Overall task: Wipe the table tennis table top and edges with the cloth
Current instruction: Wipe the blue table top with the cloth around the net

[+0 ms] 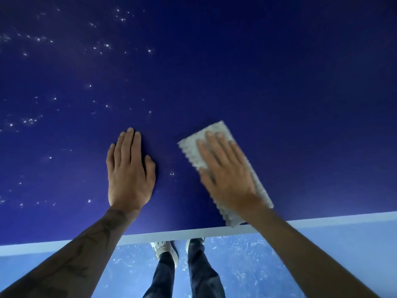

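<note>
A dark blue table tennis table top (236,72) fills most of the head view, with a white line (171,235) along its near edge. A folded grey-white cloth (193,147) lies flat on the top close to that edge. My right hand (225,173) presses down on the cloth with straight fingers and covers its middle. My left hand (129,171) rests flat on the bare table top to the left of the cloth, fingers straight and together. White specks (38,39) dot the left part of the top.
Below the near edge I see the blue speckled floor (247,265), my dark trousers (202,269) and light shoes (165,250). The right part of the table top shows no specks.
</note>
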